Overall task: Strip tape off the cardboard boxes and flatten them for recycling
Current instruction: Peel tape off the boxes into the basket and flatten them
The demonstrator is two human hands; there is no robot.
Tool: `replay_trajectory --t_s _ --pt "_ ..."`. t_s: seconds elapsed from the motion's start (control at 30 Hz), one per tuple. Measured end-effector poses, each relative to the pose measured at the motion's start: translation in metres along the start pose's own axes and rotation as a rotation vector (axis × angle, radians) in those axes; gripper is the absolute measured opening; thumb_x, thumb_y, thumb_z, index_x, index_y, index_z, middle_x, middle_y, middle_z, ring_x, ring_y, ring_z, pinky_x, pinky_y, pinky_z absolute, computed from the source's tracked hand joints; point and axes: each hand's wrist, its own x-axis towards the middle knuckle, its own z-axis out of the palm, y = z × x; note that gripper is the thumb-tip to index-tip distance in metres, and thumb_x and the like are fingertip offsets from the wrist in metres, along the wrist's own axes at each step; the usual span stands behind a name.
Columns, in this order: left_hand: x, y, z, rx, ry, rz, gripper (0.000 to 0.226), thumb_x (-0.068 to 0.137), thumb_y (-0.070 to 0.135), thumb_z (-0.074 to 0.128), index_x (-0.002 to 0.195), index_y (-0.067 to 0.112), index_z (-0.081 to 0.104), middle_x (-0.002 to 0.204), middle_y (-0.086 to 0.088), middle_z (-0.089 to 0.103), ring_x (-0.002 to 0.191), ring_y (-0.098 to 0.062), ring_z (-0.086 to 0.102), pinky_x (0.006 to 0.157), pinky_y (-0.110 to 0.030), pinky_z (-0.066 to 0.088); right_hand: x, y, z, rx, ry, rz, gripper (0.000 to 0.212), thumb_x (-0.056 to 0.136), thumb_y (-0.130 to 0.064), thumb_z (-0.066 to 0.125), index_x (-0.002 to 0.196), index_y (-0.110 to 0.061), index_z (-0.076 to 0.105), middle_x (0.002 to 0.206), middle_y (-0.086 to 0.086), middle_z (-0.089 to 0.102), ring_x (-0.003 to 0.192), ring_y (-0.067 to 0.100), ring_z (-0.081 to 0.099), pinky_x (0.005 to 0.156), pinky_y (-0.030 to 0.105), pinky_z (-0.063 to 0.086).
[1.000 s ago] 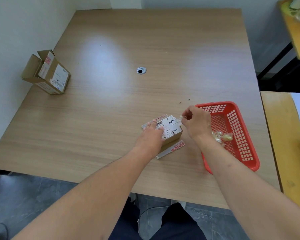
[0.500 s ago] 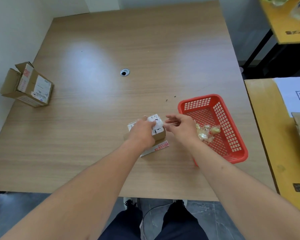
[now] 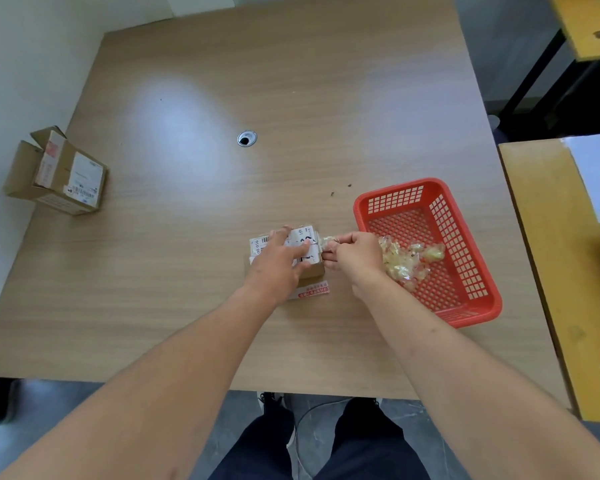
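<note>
1. Since half a second ago, the right hand [image 3: 355, 259] has closed in against the right face of the small cardboard box [image 3: 293, 256], and its fingers now pinch a strip of clear tape [image 3: 326, 241] at that face; the left hand [image 3: 281, 258] remains on top of the box.
2. Left hand: fingers extended and spread, pressing flat on the labelled top of the small box, holding it down on the wooden table [image 3: 291, 98].
3. Right hand: fingers curled, thumb and forefinger pinching the tape end just beside the box's upper right edge.
4. Small box: sits on the table just left of the red plastic basket [image 3: 471, 271], near the table's front edge. White shipping labels cover its top; a red-and-white printed flap [image 3: 314, 291] lies flat on the table at its near side.
5. Red basket: holds a crumpled wad of stripped clear tape [image 3: 409, 259], lying directly behind the right hand.
6. Second cardboard box [image 3: 58, 173]: well left of the basket, at the table's left edge, flaps open, white label on its upper face.
7. Cable grommet [image 3: 246, 138]: set into the table, behind and left of the basket.
8. Yellow side table [image 3: 551, 271]: stands just right of the basket, beyond the wooden table's edge.
</note>
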Motion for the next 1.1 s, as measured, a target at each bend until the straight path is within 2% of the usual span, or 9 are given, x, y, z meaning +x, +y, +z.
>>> replay_trajectory --t_s 0.2,0.37,0.6,0.7,0.77,0.83,0.93,1.03,1.1 --pt "-0.001 0.0 -0.002 0.013 -0.002 0.018 0.034 0.101 0.033 0.061 0.134 0.033 0.065 0.16 0.003 0.028 0.147 -0.025 0.034 0.107 -0.043 0.045 0.001 -0.002 0.005 -0.183 0.131 -0.036 0.018 0.087 0.004 0.058 0.079 -0.012 0.063 0.093 0.004 0.069 0.062 0.02 0.076 0.065 0.042 0.065" --pt "-0.002 0.0 -0.004 0.02 0.01 0.03 0.031 0.101 0.033 0.062 0.132 0.033 0.066 0.157 0.004 0.031 0.143 -0.024 0.038 0.103 -0.038 0.046 0.002 -0.003 0.006 -0.333 0.153 -0.103 0.021 0.083 -0.001 0.062 0.081 -0.022 0.057 0.093 -0.001 0.062 0.077 0.026 0.073 0.069 0.043 0.064" --pt "0.0 -0.001 0.0 0.005 0.016 0.008 0.032 0.101 0.033 0.062 0.133 0.033 0.066 0.159 0.004 0.028 0.147 -0.023 0.033 0.108 -0.038 0.044 -0.006 -0.005 -0.001 -0.474 0.057 -0.345 0.011 0.087 -0.012 0.073 0.082 -0.02 0.078 0.08 -0.007 0.074 0.078 0.013 0.07 0.08 0.032 0.057" --pt "0.0 -0.001 0.001 -0.006 0.016 0.007 0.032 0.1 0.032 0.063 0.132 0.032 0.066 0.16 0.004 0.028 0.149 -0.025 0.031 0.111 -0.042 0.042 -0.007 -0.004 -0.003 -0.302 -0.054 -0.201 0.017 0.086 -0.019 0.07 0.069 -0.016 0.075 0.074 -0.002 0.075 0.081 0.021 0.075 0.082 0.039 0.062" --pt "0.0 0.0 0.001 -0.007 0.005 -0.004 0.034 0.1 0.032 0.063 0.134 0.032 0.066 0.16 0.003 0.028 0.149 -0.025 0.03 0.113 -0.044 0.041 -0.002 -0.003 -0.005 -0.14 -0.07 -0.099 0.018 0.091 -0.016 0.071 0.073 -0.014 0.075 0.08 0.006 0.076 0.087 0.028 0.076 0.079 0.044 0.064" --pt "0.0 0.002 0.0 -0.014 0.007 -0.016 0.035 0.099 0.032 0.064 0.134 0.031 0.065 0.16 0.003 0.029 0.148 -0.025 0.032 0.114 -0.044 0.04 0.001 -0.005 -0.006 -0.064 -0.084 -0.055 0.007 0.094 -0.008 0.072 0.088 -0.011 0.074 0.092 0.01 0.075 0.092 0.027 0.076 0.076 0.037 0.065" --pt "0.0 0.002 -0.001 -0.006 0.014 -0.016 0.04 0.098 0.032 0.065 0.139 0.029 0.062 0.16 0.0 0.031 0.145 -0.025 0.036 0.113 -0.042 0.04 0.006 -0.006 -0.004 -0.138 -0.15 -0.06 0.02 0.089 -0.007 0.078 0.107 -0.011 0.071 0.097 0.006 0.07 0.093 0.022 0.073 0.084 0.04 0.064" --pt "-0.003 0.005 -0.003 0.029 0.003 0.005 0.056 0.099 0.031 0.063 0.152 0.034 0.044 0.159 -0.004 0.03 0.144 -0.026 0.037 0.111 -0.043 0.041 0.005 -0.005 0.003 -0.198 -0.157 -0.055 0.02 0.085 -0.006 0.081 0.098 -0.019 0.073 0.096 0.001 0.071 0.096 0.02 0.071 0.093 0.044 0.06" --pt "-0.002 0.01 -0.004 0.113 -0.025 0.008 0.059 0.103 0.03 0.058 0.157 0.035 0.034 0.16 -0.006 0.026 0.144 -0.03 0.036 0.11 -0.042 0.043 0.003 -0.003 0.008 -0.189 -0.071 -0.06 0.021 0.084 -0.009 0.083 0.102 -0.018 0.077 0.097 -0.003 0.074 0.095 0.015 0.071 0.094 0.039 0.059"
